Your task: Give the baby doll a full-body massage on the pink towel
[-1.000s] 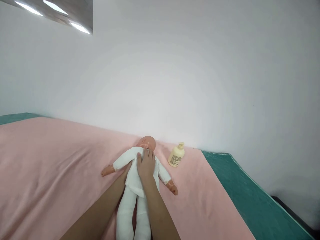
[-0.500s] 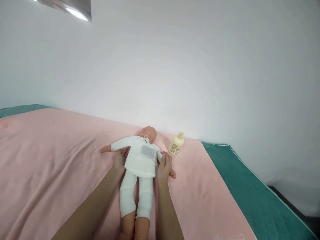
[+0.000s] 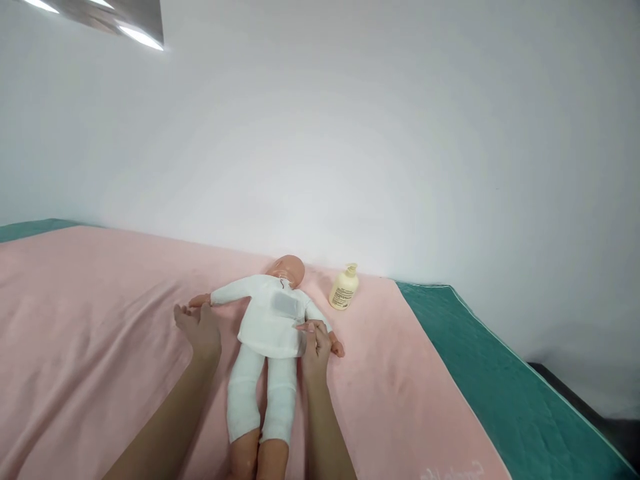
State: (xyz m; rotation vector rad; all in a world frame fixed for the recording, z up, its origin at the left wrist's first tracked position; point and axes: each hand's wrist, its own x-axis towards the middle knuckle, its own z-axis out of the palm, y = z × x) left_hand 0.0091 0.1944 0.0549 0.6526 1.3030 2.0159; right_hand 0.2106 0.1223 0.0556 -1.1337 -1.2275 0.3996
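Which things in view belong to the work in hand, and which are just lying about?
In the work:
bald plastic doll in white cloth clothes, between left hand and right hand

Apparently just there:
pale yellow plastic pump bottle, standing untouched
pink cloth, under the doll
green cloth

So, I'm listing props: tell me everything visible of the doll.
The doll lies stretched out on the pink cloth, arms spread, feet out of frame. Its head, hands and lower legs look like smooth plastic. It wears a white long-sleeved top with a grey rectangle on the chest, and white leggings ending about the knees. The right hand is at the top's side, its grip unclear; the left hand is beside one doll hand, contact unclear.
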